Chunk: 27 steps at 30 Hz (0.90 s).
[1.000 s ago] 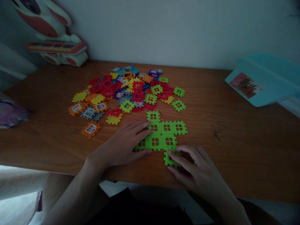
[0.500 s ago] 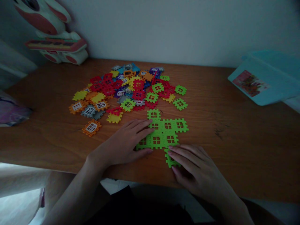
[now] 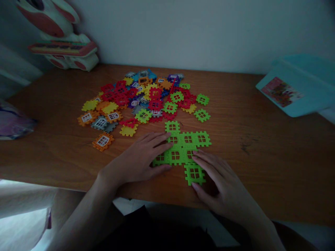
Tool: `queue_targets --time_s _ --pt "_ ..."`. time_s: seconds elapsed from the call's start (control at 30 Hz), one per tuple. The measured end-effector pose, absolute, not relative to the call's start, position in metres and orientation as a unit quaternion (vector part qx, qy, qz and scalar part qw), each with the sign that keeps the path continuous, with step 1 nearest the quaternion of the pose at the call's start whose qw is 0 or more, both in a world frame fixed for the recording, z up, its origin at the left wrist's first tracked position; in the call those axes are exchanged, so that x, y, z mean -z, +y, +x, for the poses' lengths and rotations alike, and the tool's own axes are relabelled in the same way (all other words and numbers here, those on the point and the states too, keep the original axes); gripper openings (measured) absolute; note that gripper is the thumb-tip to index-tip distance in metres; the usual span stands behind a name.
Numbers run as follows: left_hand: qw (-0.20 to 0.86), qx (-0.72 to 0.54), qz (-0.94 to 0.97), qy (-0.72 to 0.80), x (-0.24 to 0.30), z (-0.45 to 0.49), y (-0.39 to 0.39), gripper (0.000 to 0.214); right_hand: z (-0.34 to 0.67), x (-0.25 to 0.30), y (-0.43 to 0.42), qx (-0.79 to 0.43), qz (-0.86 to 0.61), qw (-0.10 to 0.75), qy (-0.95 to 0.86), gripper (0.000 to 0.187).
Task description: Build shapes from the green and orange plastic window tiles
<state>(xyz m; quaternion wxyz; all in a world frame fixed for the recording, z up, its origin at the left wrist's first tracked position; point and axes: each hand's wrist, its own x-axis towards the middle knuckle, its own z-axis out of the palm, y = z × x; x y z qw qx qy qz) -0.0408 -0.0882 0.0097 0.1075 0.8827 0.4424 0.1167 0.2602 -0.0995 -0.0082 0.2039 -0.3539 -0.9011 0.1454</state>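
Flat on the wooden table lies a joined panel of green window tiles (image 3: pixel 175 156), with notched edges and window-shaped openings. My left hand (image 3: pixel 145 155) rests open across the panel's left side, fingertips on the tiles there and part of them hidden beneath. At the panel's lower right sits one green tile (image 3: pixel 194 174), its upper edge against the tile above; whether the teeth are fully locked I cannot tell. My right hand (image 3: pixel 218 181) is open around that tile, thumb at its lower edge and fingertips over the tile above it.
Behind the panel spreads a pile of loose tiles (image 3: pixel 154 94) in red, yellow, orange, purple, blue, grey and green. A toy keyboard shaped like an animal (image 3: pixel 65 48) stands at the back left. A light blue box (image 3: pixel 295 87) is at the right, a plastic bag (image 3: pixel 14 122) at the left edge.
My right fingers have lifted and slid upward off the lower green tile onto the tile above, so its window now shows. The left hand stays in place.
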Motion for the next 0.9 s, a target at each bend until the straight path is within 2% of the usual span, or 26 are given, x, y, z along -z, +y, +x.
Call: queue_targets --time_s 0.23,0.4,0.47,0.67,0.9 --pt "0.111 -0.119 0.881 0.445 -0.0113 -0.0407 -0.0884 0.055 0.261 0.0091 -0.1004 -0.168 -0.358 0.197 -0.897 0.06" --pt "0.118 -0.123 0.878 0.447 -0.0117 -0.0406 -0.0888 0.056 0.2634 0.0077 -0.1022 -0.123 -0.386 0.307 -0.861 0.088" --pt "0.12 -0.126 0.879 0.445 -0.0112 -0.0408 -0.0887 0.056 0.2645 0.0056 -0.1029 -0.088 -0.363 0.331 -0.867 0.091" --pt "0.126 -0.144 0.876 0.442 -0.0098 -0.041 -0.0884 0.056 0.2631 0.0025 -0.1015 -0.045 -0.35 0.274 -0.895 0.069" --pt "0.115 -0.132 0.88 0.442 -0.009 -0.0408 -0.088 0.057 0.2607 0.0114 -0.0945 -0.088 -0.349 0.238 -0.902 0.084"
